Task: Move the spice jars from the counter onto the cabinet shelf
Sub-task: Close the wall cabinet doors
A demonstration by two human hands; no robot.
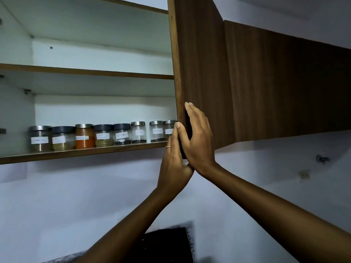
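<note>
Eight spice jars [102,136] stood in a row on the cabinet's bottom shelf [79,151], left of the open door [201,73]. Both hands met at the door's lower edge: left hand [173,162] straight-fingered, fingers together; right hand [199,141] flat against the door front, thumb spread.

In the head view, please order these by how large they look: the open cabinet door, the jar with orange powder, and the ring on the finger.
1. Cabinet door, by far the largest.
2. Orange-powder jar.
3. Ring on the left hand, smallest.
The door is also nearer the camera, which enlarges it.
</note>
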